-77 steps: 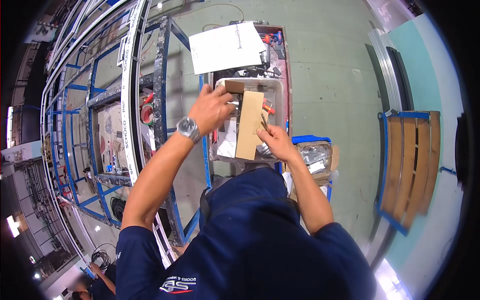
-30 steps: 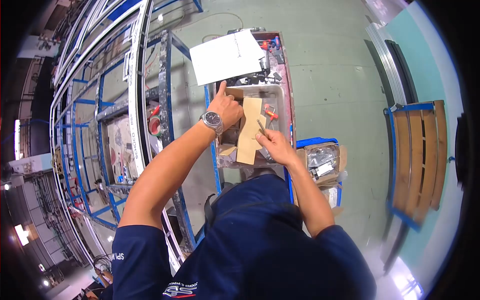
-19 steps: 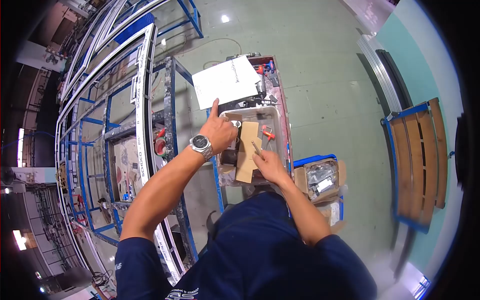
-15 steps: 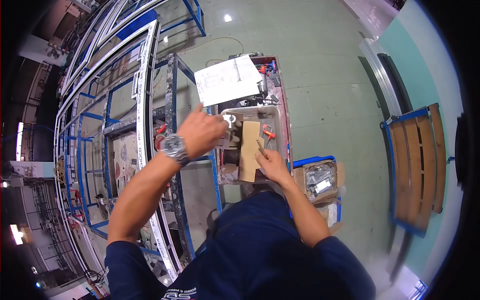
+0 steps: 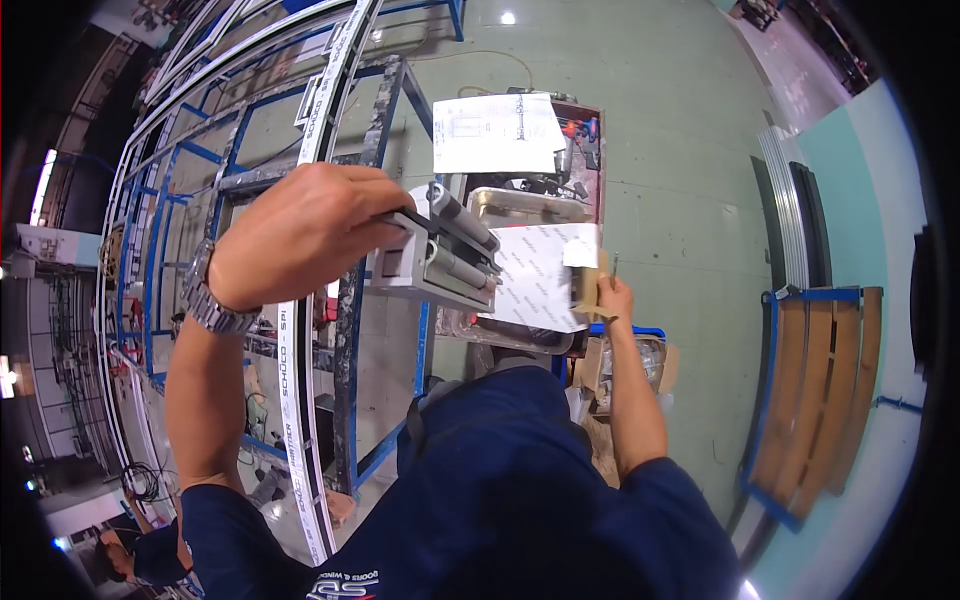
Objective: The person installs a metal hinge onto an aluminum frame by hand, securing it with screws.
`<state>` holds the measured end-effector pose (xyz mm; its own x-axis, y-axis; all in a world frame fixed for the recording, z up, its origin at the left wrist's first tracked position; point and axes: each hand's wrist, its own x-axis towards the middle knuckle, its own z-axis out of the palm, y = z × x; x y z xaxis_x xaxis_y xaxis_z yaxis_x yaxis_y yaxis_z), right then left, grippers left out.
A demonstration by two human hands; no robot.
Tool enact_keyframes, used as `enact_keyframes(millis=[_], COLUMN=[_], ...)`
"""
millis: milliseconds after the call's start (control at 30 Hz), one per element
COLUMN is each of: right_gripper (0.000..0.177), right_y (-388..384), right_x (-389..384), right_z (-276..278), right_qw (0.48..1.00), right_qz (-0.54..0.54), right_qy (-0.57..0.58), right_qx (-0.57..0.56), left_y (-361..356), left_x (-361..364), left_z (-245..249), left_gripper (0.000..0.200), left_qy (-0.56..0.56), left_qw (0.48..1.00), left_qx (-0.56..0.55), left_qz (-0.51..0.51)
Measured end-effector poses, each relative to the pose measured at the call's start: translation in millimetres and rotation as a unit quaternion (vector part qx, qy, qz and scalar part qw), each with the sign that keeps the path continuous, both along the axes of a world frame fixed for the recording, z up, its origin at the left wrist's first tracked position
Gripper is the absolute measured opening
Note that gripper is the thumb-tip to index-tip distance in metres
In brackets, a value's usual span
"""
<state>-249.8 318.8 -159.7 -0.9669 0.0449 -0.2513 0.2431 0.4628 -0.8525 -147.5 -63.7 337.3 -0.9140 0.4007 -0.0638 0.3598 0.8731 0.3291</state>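
Observation:
My left hand (image 5: 318, 232), with a watch on its wrist, is closed on a grey metal fitting (image 5: 408, 262) with cylindrical parts that looks like a door hinge. The fitting's far end meets the white printed side of a cardboard box (image 5: 537, 272); whether part of it is still inside cannot be told. At the box's brown right end, my right hand (image 5: 614, 300) grips the cardboard. A thin pencil-like stick (image 5: 614, 263) pokes up from those same fingers.
Beneath the box stands a grey plastic tray (image 5: 535, 205). Printed drawings (image 5: 497, 135) lie beyond it, near several tools (image 5: 578, 135). A blue work frame (image 5: 375, 200) carrying long white profiles is at left. Another box of bagged parts (image 5: 648, 362) sits lower right.
The box has been lifted and turned, now showing its white printed side. My left hand has drawn back left with the grey fitting. My right hand has moved right with the box.

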Motion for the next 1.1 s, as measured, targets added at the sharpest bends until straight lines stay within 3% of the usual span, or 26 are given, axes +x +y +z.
enact_keyframes(millis=[100,200,233,300,367,433,500,533,567,600,633,733,900,1000,1100], right_gripper=[0.035,0.033,0.034,0.038,0.043,0.038,0.039,0.047,0.053,0.058,0.064,0.085,0.054,0.056,0.052], right_y=[33,58,66,72,41,-19,-74,-104,-128,-153,-182,-204,-226,-240,-243], right_x=[-19,-24,-28,-37,-38,-24,-10,2,5,14,18,35,54,80,78], right_z=[-14,-14,-12,-2,98,189,211,213,209,213,203,197,177,179,179], right_qw=[0.992,0.973,0.990,0.976,0.987,0.983,0.961,0.920,0.879,0.853,0.789,0.764,0.686,0.718,0.724], right_qz=[0.031,0.057,0.073,0.104,0.027,0.130,0.242,0.317,0.422,0.468,0.494,0.540,0.583,0.511,0.531], right_qy=[-0.115,-0.211,-0.116,0.082,0.073,0.128,0.052,0.081,0.142,0.105,0.205,-0.078,-0.219,-0.223,-0.267], right_qx=[0.029,-0.067,0.017,0.175,0.137,0.030,-0.126,-0.217,-0.174,-0.205,-0.302,-0.343,-0.377,-0.417,-0.349], left_y=[-7,-9,-10,-16,-22,-22,-16,-13,-11,-10,-10,-28,-64,-73,-81], left_x=[3,6,9,16,24,28,29,30,33,36,38,47,62,76,95], left_z=[-9,-23,-28,-42,-51,-56,-55,-54,-53,-51,-48,-51,-91,-123,-170], left_gripper=[0.021,0.020,0.019,0.017,0.016,0.015,0.014,0.014,0.014,0.014,0.016,0.023,0.041,0.041,0.036], left_qy=[-0.002,-0.021,-0.025,-0.026,-0.032,-0.040,-0.051,-0.054,-0.057,-0.061,-0.076,-0.091,-0.137,-0.217,-0.197], left_qw=[1.000,0.999,0.998,0.998,0.997,0.998,0.998,0.998,0.998,0.998,0.997,0.994,0.967,0.895,0.820], left_qx=[-0.018,-0.035,-0.039,-0.026,-0.028,-0.025,-0.024,-0.021,-0.019,-0.019,-0.003,0.059,0.183,0.301,0.432], left_qz=[0.017,0.036,0.047,0.048,0.057,0.046,0.030,0.022,0.016,0.011,0.012,0.011,0.112,0.246,0.320])
